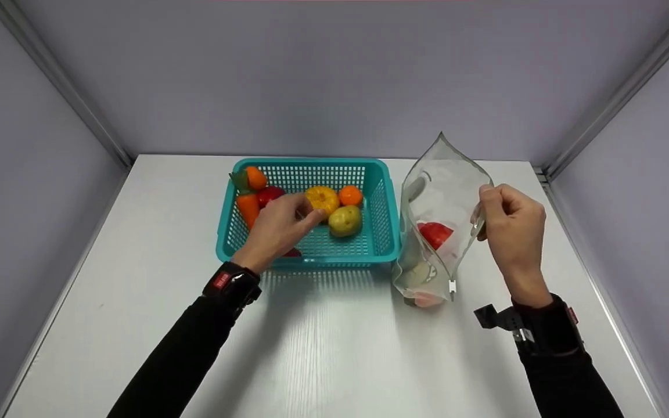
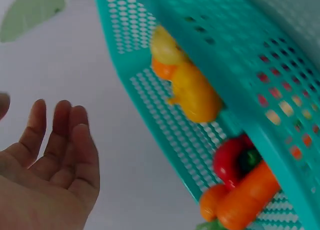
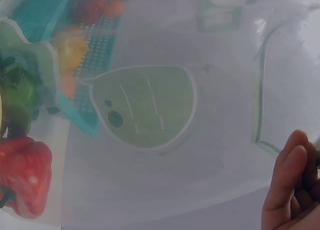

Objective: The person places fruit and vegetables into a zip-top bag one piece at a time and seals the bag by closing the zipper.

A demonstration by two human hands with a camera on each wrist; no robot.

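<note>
My left hand (image 1: 281, 223) hangs over the left half of a teal plastic basket (image 1: 378, 174). In the left wrist view its fingers are loosely bent with nothing between them. The basket holds a yellow pumpkin (image 1: 323, 200), a small orange fruit (image 1: 351, 195), a yellowish-green fruit (image 1: 345, 221), a carrot (image 1: 248, 208) and a red bell pepper (image 2: 229, 162), partly hidden by the hand in the head view. My right hand (image 1: 511, 223) pinches the right rim of a translucent zip bag (image 1: 448, 180), whose mouth gapes. Inside the bag are a red bell pepper (image 3: 25, 175) and a green pepper (image 3: 20, 98).
The basket and bag stand side by side on a white table (image 1: 334, 348). A white zip slider (image 1: 452, 286) hangs at the bag's near corner. Grey panels (image 1: 311, 75) enclose the table at the back and both sides.
</note>
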